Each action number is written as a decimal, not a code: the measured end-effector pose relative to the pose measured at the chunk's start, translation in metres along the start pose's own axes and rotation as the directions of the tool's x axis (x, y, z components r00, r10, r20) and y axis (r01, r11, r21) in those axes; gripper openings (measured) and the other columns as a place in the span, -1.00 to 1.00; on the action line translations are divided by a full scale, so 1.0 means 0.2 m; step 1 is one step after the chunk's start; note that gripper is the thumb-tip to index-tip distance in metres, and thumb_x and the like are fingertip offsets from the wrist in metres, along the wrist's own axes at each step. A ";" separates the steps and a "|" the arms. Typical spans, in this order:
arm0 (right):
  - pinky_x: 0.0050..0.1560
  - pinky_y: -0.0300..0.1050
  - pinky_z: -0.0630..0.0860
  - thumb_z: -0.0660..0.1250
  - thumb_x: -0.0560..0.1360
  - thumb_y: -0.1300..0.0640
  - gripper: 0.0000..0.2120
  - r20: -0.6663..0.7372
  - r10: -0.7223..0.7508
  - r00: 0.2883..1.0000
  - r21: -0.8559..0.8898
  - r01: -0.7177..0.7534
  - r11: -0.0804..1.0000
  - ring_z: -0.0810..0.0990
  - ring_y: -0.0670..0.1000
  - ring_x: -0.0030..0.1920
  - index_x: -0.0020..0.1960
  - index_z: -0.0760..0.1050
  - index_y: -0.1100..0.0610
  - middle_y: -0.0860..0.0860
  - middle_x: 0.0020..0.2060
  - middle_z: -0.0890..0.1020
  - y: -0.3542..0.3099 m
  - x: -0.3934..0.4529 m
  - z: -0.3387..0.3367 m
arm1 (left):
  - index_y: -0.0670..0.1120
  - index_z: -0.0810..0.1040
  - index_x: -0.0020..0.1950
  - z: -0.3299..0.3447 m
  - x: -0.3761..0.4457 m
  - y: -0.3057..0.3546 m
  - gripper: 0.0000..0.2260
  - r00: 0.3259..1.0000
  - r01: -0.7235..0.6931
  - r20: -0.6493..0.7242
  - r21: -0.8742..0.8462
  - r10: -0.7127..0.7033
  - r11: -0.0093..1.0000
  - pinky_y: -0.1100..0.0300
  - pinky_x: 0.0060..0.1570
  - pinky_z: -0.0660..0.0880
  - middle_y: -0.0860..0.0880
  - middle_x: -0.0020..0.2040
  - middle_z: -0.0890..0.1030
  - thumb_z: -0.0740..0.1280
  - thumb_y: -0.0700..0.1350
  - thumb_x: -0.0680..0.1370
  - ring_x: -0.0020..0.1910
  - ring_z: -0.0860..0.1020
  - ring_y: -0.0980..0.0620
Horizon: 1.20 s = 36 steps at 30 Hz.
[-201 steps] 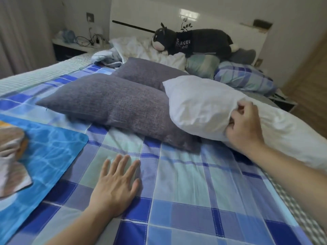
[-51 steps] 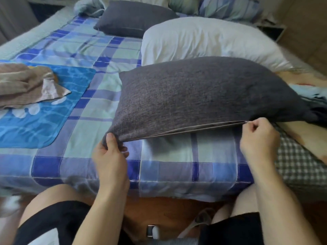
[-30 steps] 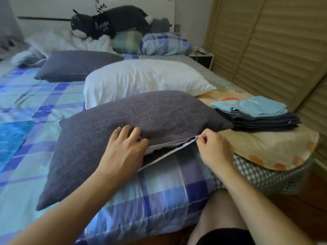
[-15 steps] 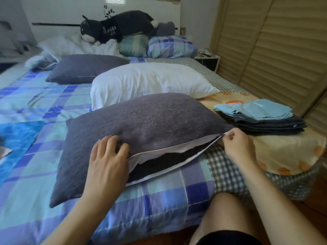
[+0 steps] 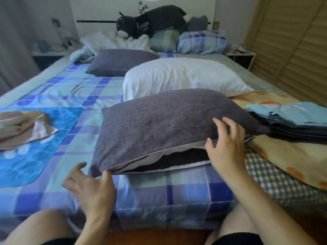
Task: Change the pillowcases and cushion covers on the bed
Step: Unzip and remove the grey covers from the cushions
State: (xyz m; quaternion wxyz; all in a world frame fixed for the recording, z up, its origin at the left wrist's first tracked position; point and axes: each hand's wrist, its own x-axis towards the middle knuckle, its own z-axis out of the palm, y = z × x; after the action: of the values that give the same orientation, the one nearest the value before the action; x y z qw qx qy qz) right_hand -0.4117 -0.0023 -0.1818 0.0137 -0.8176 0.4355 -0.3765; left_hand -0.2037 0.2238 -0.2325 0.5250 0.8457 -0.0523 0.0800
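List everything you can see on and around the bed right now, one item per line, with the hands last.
grey cushion: 1, dark grey, near edge of the bed, zip side open
second grey cushion: 1, dark grey, further up the bed, left
white pillow: 1, white, behind the near cushion
plush cat: 1, black, on the pile at the headboard
checked pillows: 2, blue and green check, under the plush cat
folded covers: 1 stack, light blue over dark, right, on an orange-spotted cloth
crumpled cloth: 1, beige, left, on a blue mat
bedspread: 1, blue check, over the bed
left hand: 1, at the cushion's near left corner, fingers spread
right hand: 1, at the open zip edge, fingers spread
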 end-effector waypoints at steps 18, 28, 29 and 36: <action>0.09 0.07 0.54 0.29 0.52 0.09 -0.79 0.349 -0.586 0.732 0.387 0.457 0.801 0.65 0.05 -0.02 0.05 0.66 -0.05 -0.06 -0.08 0.71 -0.90 0.34 -0.02 | -0.19 0.71 -0.08 -0.21 0.18 0.28 -0.80 0.443 0.774 0.890 -0.440 0.109 0.455 0.13 -0.20 0.52 -0.16 -0.17 0.67 0.33 -0.15 0.44 -0.21 0.59 -0.06; 0.10 0.06 0.47 0.39 0.38 0.37 -0.71 0.138 -0.431 0.892 0.143 0.412 0.900 0.45 0.13 0.07 0.06 0.57 0.13 0.07 -0.02 0.51 -0.88 0.26 0.09 | -0.15 0.57 -0.07 -0.14 0.41 0.19 -0.88 0.592 0.568 0.806 -0.436 0.022 0.698 0.08 -0.27 0.31 -0.18 -0.11 0.46 0.35 -0.11 0.58 -0.26 0.41 -0.06; 0.09 0.00 0.46 0.43 0.39 0.31 -0.75 0.103 -0.472 0.876 0.208 0.445 0.871 0.44 0.09 0.05 0.04 0.57 0.12 0.04 -0.03 0.50 -0.90 0.20 0.05 | -0.17 0.57 -0.07 -0.12 0.43 0.19 -0.87 0.614 0.539 0.789 -0.430 0.012 0.725 0.06 -0.26 0.30 -0.17 -0.10 0.45 0.34 -0.12 0.61 -0.24 0.40 -0.07; 0.33 0.04 0.38 0.41 0.38 -0.21 -0.36 0.475 -0.650 0.594 0.142 0.677 0.722 0.41 0.12 0.28 0.39 0.41 0.01 0.02 0.27 0.44 -0.99 -0.14 0.06 | -0.13 0.53 -0.09 -0.09 0.41 0.19 -0.73 0.687 0.382 0.722 -0.452 0.079 0.806 0.06 -0.16 0.42 -0.09 -0.21 0.54 0.35 0.07 0.62 -0.19 0.50 -0.02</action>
State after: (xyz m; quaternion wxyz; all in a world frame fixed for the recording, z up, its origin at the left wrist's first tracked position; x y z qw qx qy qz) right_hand -0.2742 0.1378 -0.1382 -0.0388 -0.9877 0.0912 -0.1209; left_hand -0.1319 0.2234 -0.1760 0.6958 0.6128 -0.1981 -0.3180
